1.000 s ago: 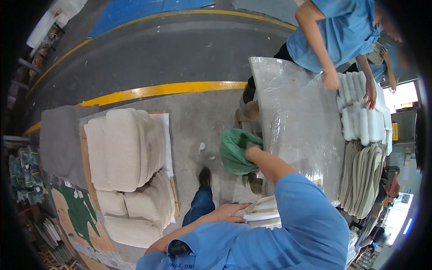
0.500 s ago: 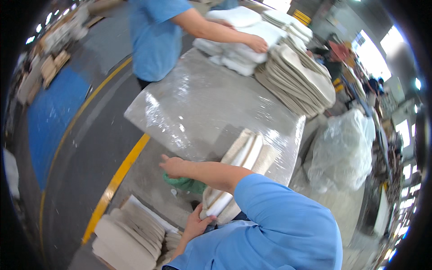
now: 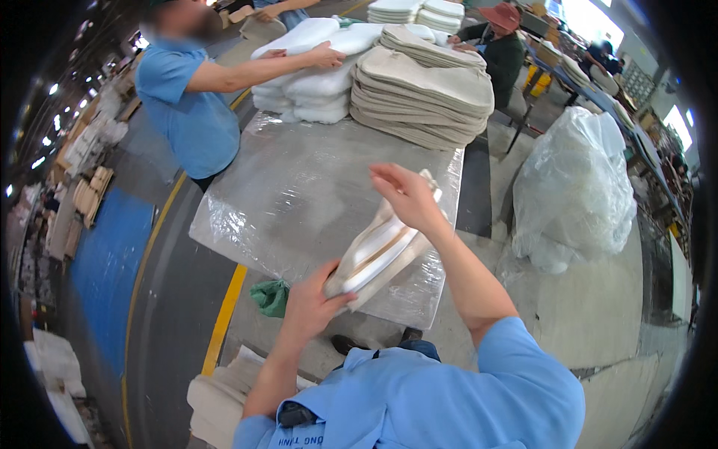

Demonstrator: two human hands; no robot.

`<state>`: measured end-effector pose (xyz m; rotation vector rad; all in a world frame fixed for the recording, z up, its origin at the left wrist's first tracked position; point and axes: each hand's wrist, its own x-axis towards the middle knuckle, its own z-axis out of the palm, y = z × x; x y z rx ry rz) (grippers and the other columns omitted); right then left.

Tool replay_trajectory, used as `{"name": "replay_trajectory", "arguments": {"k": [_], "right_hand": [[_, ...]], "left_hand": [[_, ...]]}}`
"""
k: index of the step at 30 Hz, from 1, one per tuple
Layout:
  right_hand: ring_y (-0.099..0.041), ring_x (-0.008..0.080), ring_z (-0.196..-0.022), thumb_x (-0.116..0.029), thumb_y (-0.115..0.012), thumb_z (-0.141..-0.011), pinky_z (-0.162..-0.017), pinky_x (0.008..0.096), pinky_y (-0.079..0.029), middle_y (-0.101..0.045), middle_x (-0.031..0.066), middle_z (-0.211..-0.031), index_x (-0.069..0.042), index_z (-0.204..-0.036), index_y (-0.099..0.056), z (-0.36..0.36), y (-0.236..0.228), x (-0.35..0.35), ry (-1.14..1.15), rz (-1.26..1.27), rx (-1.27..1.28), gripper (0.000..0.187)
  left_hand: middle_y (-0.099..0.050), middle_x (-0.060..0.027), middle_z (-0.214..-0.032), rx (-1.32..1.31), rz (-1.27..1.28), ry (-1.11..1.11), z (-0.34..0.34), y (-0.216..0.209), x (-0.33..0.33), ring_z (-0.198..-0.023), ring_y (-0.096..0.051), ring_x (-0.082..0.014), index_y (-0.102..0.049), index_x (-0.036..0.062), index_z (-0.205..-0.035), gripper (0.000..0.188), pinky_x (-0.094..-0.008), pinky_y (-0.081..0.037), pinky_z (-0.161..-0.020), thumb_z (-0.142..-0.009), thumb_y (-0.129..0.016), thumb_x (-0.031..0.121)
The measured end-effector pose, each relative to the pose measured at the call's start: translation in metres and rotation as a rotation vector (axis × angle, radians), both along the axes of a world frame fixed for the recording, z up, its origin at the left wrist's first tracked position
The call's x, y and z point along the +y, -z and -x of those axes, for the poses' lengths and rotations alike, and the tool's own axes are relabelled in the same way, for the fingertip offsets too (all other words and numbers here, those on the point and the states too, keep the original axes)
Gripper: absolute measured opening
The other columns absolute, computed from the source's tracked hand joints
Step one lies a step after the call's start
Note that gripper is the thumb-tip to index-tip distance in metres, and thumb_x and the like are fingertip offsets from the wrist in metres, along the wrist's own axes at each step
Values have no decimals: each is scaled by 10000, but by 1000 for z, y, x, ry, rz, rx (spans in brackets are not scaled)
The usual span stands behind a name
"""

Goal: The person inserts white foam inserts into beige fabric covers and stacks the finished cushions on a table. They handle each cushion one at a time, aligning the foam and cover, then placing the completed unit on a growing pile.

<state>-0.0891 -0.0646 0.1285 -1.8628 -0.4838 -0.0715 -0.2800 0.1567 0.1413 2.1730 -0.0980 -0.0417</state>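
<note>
My left hand (image 3: 310, 303) is wrapped round the near end of a long padded fabric bundle (image 3: 378, 251), beige outside with white layers and a thin brown line along its length. The bundle lies slanted over the near right part of a table (image 3: 292, 191) covered in clear plastic film. At its far end, my right hand (image 3: 404, 196) hovers with fingers stretched out and nothing in them; whether it touches the fabric is unclear. Across the table rise a stack of folded beige pieces (image 3: 419, 97) and a pile of white pads (image 3: 321, 86).
A co-worker in a blue shirt (image 3: 183, 105) handles the white pads. Behind the stacks is a person in a red hat (image 3: 499, 16). A large clear plastic bag (image 3: 572, 194) stands at right. On the floor lies a green bag (image 3: 271, 298); beige pieces (image 3: 217, 396) are at lower left.
My right arm, earlier stretched leftward across the bundle near the green bag, has swung back to the bundle's far end. My left hand keeps its hold. The view has shifted, showing more of the background.
</note>
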Motion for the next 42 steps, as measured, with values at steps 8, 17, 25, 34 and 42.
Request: {"name": "replay_trajectory", "arguments": {"k": [8,17,25,34,42], "right_hand": [[-652,194,-855,-349,-523,-1104,-790,361,-506,-715,84,-924,-14,-1154,-736,25,25,-98,120,-21,-49,400],[-678,273,-893,-274,-597,-1034,-922,440,-403,-719,81,-919,-93,-1060,-744,67,33,-108,248,199,-253,235],[-716,233,-1004,-316,-617,-1058,-843,358,-559,-727,132,-1157,-47,-1249,-710,84,36,-91,156,-24,54,342],[-649,192,-1155,-343,-567,-1089,-1011,333,-483,-717,109,-1242,-36,-1372,-658,9,49,-110,391,-340,-13,428],[-656,182,-989,-469,-356,-1152,-942,320,-490,-731,80,-1027,28,-1129,-715,-55,-17,-104,274,-536,-80,613]], "left_hand": [[-590,-203,-1464,-494,-214,-44,-93,-49,-89,-1374,-538,-369,-508,58,-1483,927,-531,-400,-1139,-794,-837,583],[-116,-242,-1732,-713,222,-148,-141,-12,-129,-1612,-104,-395,-198,40,-1668,884,-521,-123,-1280,-1057,-490,608],[-507,-224,-1521,-377,435,27,-157,-38,-125,-1384,-516,-309,-314,-25,-1613,740,-395,-408,-1137,-1075,-569,413],[-625,-241,-1396,-485,278,-57,-133,-26,-126,-1249,-644,-315,-451,-32,-1523,683,-408,-503,-1054,-932,-753,132],[-649,-189,-1382,-423,426,228,-108,-41,-127,-1273,-630,-248,-460,-11,-1533,655,-376,-489,-1081,-926,-706,-4]]}}
